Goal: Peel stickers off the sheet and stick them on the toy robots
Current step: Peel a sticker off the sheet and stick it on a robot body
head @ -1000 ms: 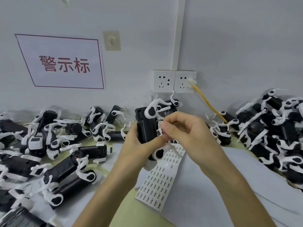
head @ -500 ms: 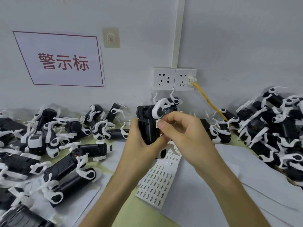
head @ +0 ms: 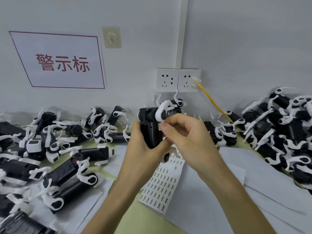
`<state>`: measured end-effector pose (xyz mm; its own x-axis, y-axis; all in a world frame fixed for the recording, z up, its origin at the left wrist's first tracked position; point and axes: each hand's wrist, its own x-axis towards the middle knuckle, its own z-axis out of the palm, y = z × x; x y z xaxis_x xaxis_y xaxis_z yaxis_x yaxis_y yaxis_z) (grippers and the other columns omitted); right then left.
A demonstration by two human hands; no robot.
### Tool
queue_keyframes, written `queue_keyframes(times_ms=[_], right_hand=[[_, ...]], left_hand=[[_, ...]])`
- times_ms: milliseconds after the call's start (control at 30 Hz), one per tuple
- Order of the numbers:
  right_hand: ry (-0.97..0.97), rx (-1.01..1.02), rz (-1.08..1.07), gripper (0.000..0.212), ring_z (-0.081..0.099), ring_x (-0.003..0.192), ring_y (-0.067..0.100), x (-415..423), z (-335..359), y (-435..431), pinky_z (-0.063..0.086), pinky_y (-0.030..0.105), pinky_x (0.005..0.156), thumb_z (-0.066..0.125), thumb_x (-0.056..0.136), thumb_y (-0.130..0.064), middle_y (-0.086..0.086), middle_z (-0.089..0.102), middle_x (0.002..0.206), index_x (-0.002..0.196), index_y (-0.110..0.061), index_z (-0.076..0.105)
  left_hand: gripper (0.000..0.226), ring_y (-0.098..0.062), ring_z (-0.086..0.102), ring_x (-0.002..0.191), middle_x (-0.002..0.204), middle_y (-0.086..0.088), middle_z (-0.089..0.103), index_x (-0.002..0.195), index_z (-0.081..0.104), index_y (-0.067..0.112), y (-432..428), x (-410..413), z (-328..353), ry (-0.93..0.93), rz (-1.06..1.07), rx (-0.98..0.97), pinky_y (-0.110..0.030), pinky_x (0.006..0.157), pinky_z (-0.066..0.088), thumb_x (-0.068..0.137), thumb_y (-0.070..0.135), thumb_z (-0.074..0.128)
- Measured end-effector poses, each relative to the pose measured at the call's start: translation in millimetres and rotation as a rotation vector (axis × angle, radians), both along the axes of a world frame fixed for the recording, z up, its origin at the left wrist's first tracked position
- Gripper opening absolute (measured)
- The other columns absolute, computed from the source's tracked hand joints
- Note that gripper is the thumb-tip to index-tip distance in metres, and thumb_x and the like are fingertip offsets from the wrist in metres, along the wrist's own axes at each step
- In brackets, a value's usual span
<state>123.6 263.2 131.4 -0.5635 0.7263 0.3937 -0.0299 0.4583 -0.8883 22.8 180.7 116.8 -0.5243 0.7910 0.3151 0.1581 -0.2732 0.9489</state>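
Note:
My left hand grips a black toy robot with white legs, held upright above the table in the middle of the view. My right hand pinches a small white sticker between thumb and forefinger, right against the robot's side. Below the hands lies the sticker sheet, a long white strip printed with rows of small labels, its upper end hidden under my hands.
Piles of black-and-white toy robots fill the table on the left and on the right. White paper covers the table under the sheet. A yellow cable runs down from the wall socket behind the held robot.
The held robot has turned a little and the right thumb and forefinger have shifted slightly up along its side with the sticker. The sheet has stayed in place.

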Motion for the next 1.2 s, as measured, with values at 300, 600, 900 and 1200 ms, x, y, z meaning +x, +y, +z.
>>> queue_keyframes(times_ms=[300, 600, 900, 1200], right_hand=[[0.014, 0.009, -0.003, 0.013, 0.067, 0.080, 0.003, -0.9, -0.8, -0.2, 0.049, 0.020, 0.074, 0.068, 0.097, -0.026, -0.018, 0.070, 0.075, 0.085, -0.028, 0.072], [0.059, -0.019, -0.021, 0.012, 0.068, 0.077, 0.005, -4.4, -4.3, -2.9, 0.056, 0.031, 0.075, 0.068, 0.097, -0.025, -0.018, 0.070, 0.074, 0.086, -0.028, 0.072], [0.107, -0.124, -0.056, 0.027, 0.061, 0.060, 0.007, -9.2, -12.1, -0.5, 0.049, 0.023, 0.059, 0.077, 0.091, -0.028, -0.008, 0.064, 0.063, 0.073, -0.014, 0.063], [-0.011, -0.104, 0.180, 0.033, 0.068, 0.080, 0.026, 3.7, -4.8, 17.4, 0.060, 0.043, 0.080, 0.072, 0.093, -0.035, 0.017, 0.065, 0.084, 0.091, -0.003, 0.062]], left_hand=[[0.031, -0.008, 0.055, 0.047, 0.063, 0.007, 0.062, 0.102, 0.047, 0.011, -0.3, -0.1, 0.6, -0.012, -0.001, -0.006, -0.014, 0.045, 0.043, 0.087, 0.005, 0.074], [0.032, -0.007, 0.055, 0.047, 0.060, 0.007, 0.062, 0.101, 0.046, 0.014, -0.7, -1.5, -0.7, 0.048, 0.028, -0.015, -0.014, 0.045, 0.042, 0.086, 0.008, 0.075], [0.033, -0.004, 0.055, 0.045, 0.058, 0.009, 0.064, 0.102, 0.047, 0.011, 1.0, -3.8, -4.2, 0.009, 0.031, -0.041, -0.013, 0.043, 0.041, 0.087, 0.010, 0.077], [0.043, -0.018, 0.075, 0.091, 0.098, -0.003, 0.077, 0.114, 0.064, 0.019, -0.7, -8.0, -3.5, -0.086, -0.176, -0.210, -0.023, 0.071, 0.058, 0.078, 0.025, 0.086]])
